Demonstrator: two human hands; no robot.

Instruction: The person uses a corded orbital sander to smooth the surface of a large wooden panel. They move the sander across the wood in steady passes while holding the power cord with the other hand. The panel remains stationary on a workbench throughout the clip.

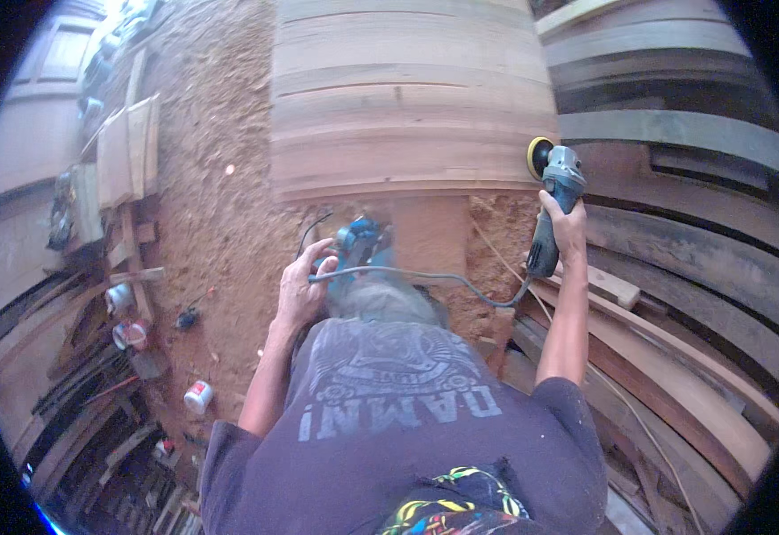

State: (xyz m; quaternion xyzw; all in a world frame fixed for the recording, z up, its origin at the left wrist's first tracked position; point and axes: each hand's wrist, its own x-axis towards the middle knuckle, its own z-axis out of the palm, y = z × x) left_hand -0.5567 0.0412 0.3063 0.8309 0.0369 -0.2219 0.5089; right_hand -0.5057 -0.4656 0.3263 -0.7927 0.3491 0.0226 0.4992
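Observation:
My right hand [568, 225] is wrapped round the body of a teal-grey angle grinder [562, 185]. The grinder's round yellow-edged pad [538, 159] is turned toward the right edge of a wide wooden panel [407, 116]; whether they touch, I cannot tell. From the grinder's lower end a grey power cord [438, 275] loops leftward across my front. My left hand [297, 292] has its fingers curled round that cord, well below the panel's near left corner. Beneath the cord lies a blurred blue thing [360, 241] that I cannot make out.
Long boards [675, 241] are stacked along the right side. Reddish loose dirt [216, 152] covers the ground to the left, with a white tub [198, 397] on it. Scrap wood [127, 160] lies farther left. A thin cord [643, 428] runs over the boards at lower right.

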